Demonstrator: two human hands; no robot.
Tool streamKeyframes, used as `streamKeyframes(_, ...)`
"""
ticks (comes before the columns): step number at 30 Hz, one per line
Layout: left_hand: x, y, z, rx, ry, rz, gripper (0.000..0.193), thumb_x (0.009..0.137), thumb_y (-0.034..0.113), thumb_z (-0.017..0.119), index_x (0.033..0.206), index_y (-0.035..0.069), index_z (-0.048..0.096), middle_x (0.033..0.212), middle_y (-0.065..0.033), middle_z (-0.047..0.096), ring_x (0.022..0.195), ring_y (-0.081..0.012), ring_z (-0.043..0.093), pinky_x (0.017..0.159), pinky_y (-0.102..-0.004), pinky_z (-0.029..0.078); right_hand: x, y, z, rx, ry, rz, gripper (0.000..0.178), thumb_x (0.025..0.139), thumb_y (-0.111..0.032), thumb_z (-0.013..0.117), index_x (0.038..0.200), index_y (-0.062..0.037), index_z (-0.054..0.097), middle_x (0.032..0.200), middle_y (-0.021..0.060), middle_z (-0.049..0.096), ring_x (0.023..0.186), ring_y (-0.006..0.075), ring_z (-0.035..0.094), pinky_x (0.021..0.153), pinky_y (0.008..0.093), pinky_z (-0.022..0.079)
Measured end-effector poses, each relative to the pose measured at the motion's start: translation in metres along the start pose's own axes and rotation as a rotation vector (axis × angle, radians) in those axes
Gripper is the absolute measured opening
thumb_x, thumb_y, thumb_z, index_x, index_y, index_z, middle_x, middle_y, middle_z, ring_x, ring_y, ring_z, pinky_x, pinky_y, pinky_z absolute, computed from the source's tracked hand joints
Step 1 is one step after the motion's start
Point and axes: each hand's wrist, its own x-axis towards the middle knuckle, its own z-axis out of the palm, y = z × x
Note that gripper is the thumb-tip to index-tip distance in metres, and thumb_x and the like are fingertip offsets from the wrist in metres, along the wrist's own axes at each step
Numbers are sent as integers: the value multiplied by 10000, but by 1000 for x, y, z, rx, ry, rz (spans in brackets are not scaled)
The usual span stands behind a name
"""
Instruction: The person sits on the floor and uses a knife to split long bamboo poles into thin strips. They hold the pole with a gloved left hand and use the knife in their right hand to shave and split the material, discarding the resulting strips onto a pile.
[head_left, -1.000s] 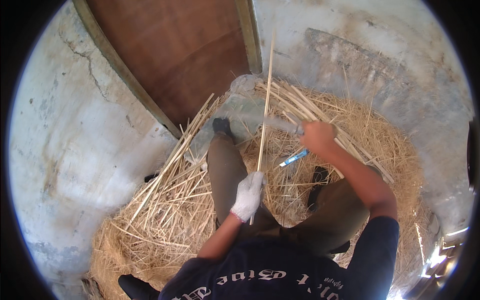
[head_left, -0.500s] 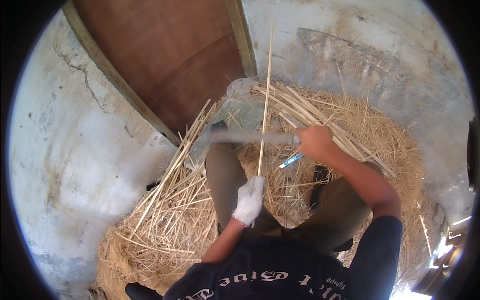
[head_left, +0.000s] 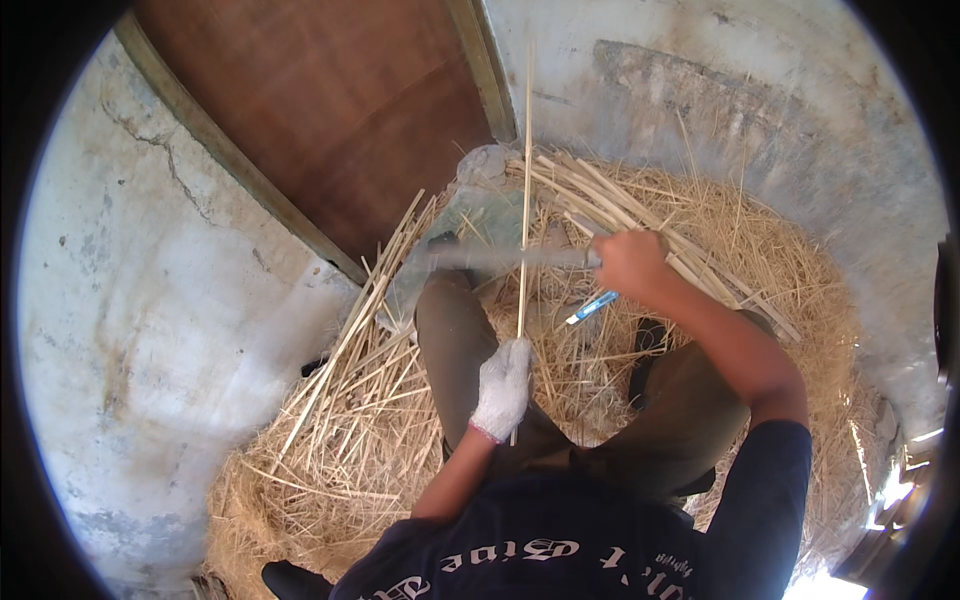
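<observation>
"So, which step seems to be in hand?"

"By the look of it, the strip (head_left: 526, 190) is being scraped or shaved. A long knife (head_left: 558, 257) is held crosswise over it, and the blade is blurred. Whether the edge is actually touching the strip cannot be told."

"How are the hands set?"

"The strip is gripped in the gloved left hand (head_left: 502, 390), with the fingers curled round it near its lower end. The knife's handle is clasped in the bare right hand (head_left: 632, 263), and the blade is pointed leftward."

"And where is the strip, relative to both?"

"Its short tail is left poking out on the body side of the left hand. From there it is held away from the body, its tip seen against the wall (head_left: 700, 60) past the far edge of the heap (head_left: 790, 260). It is crossed by the blade beyond the left hand; the right hand is placed to its right, well apart from it."

"What is called for next?"

"As a judgement, a firm left grip and a shallow, even blade angle, with the edge kept clear of the glove and of the left knee (head_left: 450, 300)."

"Is anything else found close by?"

"A blue tool (head_left: 592, 308) is seen just below the right hand. Loose sticks (head_left: 625, 208) are gathered toward the heap's far edge, and others (head_left: 372, 290) are piled along its left edge."
</observation>
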Motion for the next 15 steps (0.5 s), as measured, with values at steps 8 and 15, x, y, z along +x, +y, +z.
streamKeyframes(8,-3,-2,-1,0,-24,2,456,1094,391,428,883,24,598,685,-132,542,624,-255,541,645,-407,470,-6,-11,-5,-36,-157,-63,187,757,-193,717,918,-104,753,781,132,736,703,288,742,627,469,584)
streamKeyframes(15,-5,-2,3,121,37,87,410,1088,392,492,894,42,581,684,-66,540,599,-185,524,565,-349,438,-5,-10,-7,-52,-126,-46,250,742,-207,713,968,-115,768,731,94,726,663,265,730,594,461,584)
